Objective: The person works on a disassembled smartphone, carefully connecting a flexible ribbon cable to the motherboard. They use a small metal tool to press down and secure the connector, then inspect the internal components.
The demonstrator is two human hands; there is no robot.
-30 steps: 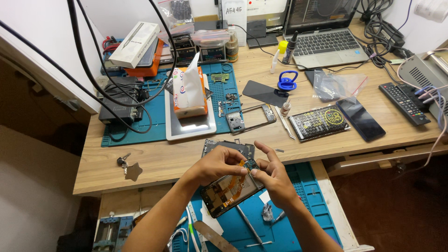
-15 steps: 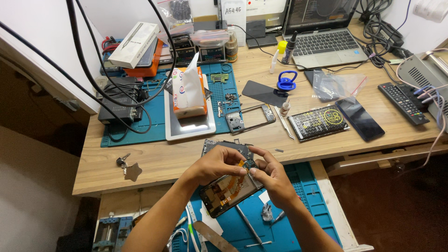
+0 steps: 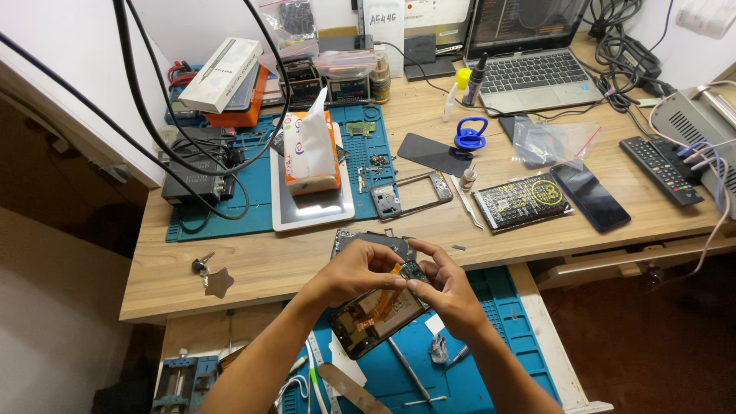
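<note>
Left hand (image 3: pixel 354 270) pinching the top edge of an opened phone (image 3: pixel 377 320), held tilted above the blue mat (image 3: pixel 506 337). Right hand (image 3: pixel 445 290) beside it, fingers (image 3: pixel 421 284) pressed together on a small green board (image 3: pixel 415 271) at the phone's upper corner.

- Both hands, the left hand (image 3: pixel 354 270) and the right hand (image 3: pixel 446 287), are pinching a small circuit board (image 3: pixel 414 271) above an opened phone (image 3: pixel 376 318).
- A tissue box (image 3: pixel 310 153) is sitting farther off on the desk (image 3: pixel 268 264).
</note>
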